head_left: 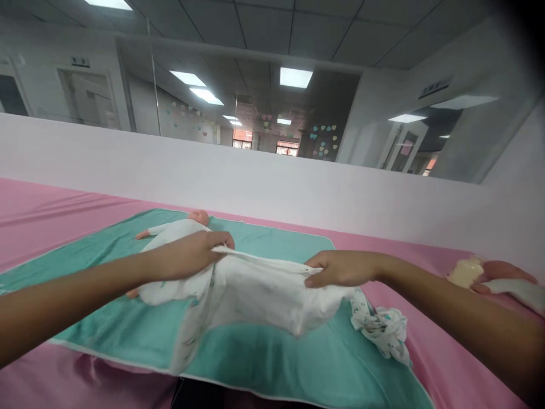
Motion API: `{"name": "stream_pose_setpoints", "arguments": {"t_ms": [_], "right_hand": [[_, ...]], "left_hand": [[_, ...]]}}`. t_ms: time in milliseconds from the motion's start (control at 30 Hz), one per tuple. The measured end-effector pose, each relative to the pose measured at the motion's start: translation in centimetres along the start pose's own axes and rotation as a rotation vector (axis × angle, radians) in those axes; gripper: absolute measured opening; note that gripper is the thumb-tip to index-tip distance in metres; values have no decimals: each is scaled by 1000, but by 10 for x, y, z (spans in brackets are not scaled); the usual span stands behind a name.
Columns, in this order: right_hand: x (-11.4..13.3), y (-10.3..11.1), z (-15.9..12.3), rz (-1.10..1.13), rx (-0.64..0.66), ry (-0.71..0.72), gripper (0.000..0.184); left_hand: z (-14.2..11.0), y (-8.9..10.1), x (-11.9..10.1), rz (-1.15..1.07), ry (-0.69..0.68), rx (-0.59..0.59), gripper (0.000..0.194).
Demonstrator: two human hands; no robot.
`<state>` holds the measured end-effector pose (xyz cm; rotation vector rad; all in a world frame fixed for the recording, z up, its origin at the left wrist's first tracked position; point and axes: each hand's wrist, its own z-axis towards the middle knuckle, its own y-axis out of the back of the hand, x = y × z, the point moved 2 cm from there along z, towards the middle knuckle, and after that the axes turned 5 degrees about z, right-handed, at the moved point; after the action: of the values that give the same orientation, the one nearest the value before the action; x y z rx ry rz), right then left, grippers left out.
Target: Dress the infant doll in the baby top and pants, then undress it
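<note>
A white baby garment (264,289) with a faint small print is stretched between my two hands, its lower part hanging blurred above the green blanket (272,358). My left hand (200,254) pinches its upper edge at one end. At the other end my right hand (340,268) grips the same edge between thumb and fingers. Behind my left forearm a baby doll (174,236) in white clothing lies on the blanket, partly hidden by my arm and the garment. Just beyond the garment's right side, a crumpled printed white cloth (383,329) rests at the blanket's edge.
Pink covering (430,335) surrounds the blanket. At the right stands a cream-coloured bottle (466,271), beside part of another doll (511,278) in white. A low white wall (264,184) with a large glass panel (255,102) closes off the far side.
</note>
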<state>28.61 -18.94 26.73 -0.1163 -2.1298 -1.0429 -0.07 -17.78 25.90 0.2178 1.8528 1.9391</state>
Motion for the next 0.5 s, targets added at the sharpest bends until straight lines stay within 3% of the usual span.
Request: {"name": "stream_pose_setpoints", "arguments": {"t_ms": [133,233,367,500], "right_hand": [[-46,-14,3,145,-175,-10,35],[-87,-27,26,248,-315,-23,36],[-134,-31,71,174,-427,-65,41],[-168,-14,119,-95,-571,-139,42]], "left_hand": [[2,-46,23,-136,22,191,35],[21,-81,41,-100,24,249,39],[69,-116,64,78,6,232,48],[131,-148,86,232,2,179,48]]}}
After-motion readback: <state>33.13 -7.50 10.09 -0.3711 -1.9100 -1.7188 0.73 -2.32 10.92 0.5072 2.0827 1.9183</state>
